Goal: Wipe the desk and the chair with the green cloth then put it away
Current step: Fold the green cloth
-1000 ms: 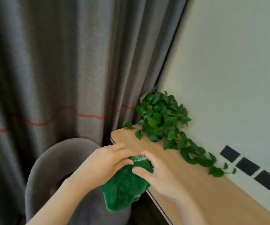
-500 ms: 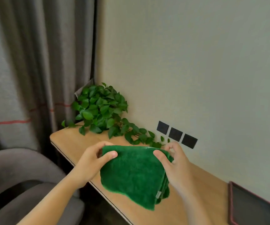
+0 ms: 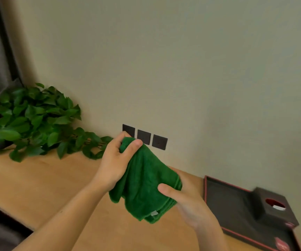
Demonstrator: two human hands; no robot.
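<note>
Head view: green cloth (image 3: 144, 180) hangs between both grips.

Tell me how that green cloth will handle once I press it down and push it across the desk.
Likely floppy: the green cloth sags in folds between the left hand and right hand. Its plush pile probably grips the desk, so it may bunch.
</note>
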